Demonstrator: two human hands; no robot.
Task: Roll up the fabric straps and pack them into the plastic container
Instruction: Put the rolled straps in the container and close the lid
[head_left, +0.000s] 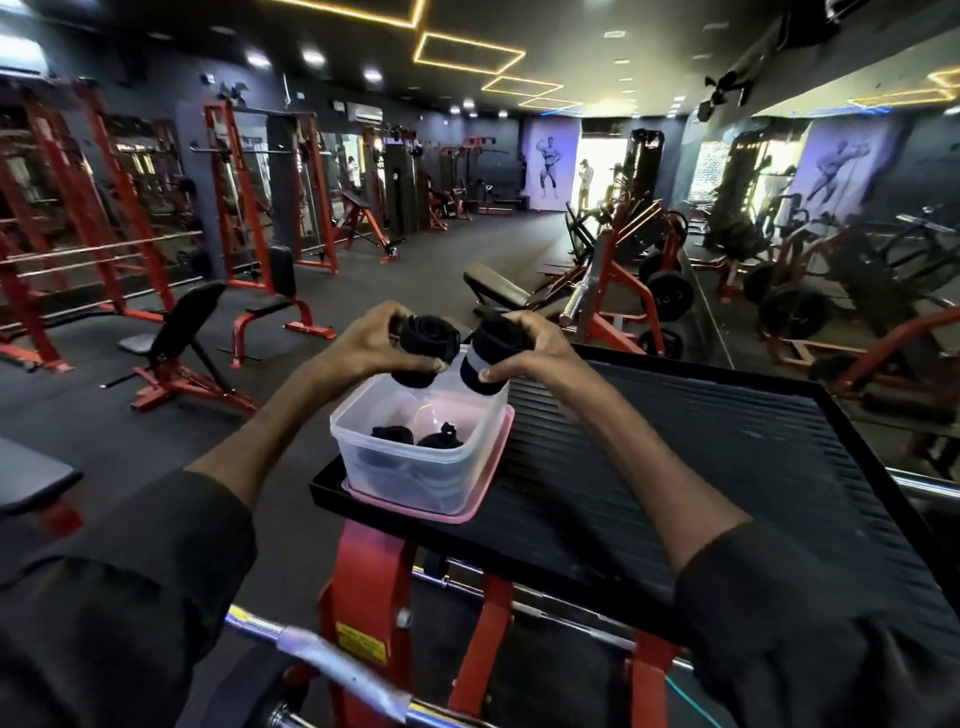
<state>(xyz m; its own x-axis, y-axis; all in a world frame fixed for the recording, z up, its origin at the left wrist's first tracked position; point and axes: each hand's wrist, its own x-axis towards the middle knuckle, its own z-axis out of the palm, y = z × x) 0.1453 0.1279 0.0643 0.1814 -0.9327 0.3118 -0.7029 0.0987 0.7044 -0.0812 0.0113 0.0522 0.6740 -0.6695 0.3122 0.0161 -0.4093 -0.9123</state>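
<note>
Plastic container (374, 460) at bench (675, 441) edge, part filled.
Left hand (374, 343) grips one strap roll (423, 345), right hand (524, 348) pinches a second roll (483, 358), both just above it; loosened fingers may let either unwind or miss the rim.

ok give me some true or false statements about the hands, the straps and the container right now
1. The left hand grips a rolled black strap. True.
2. The right hand holds nothing. False: its fingers grip a second rolled strap.
3. The plastic container is empty. False: packed straps already lie inside.
4. The container sits on a pink lid. True.
5. The container stands on the floor. False: it is on a black ribbed platform.
</note>
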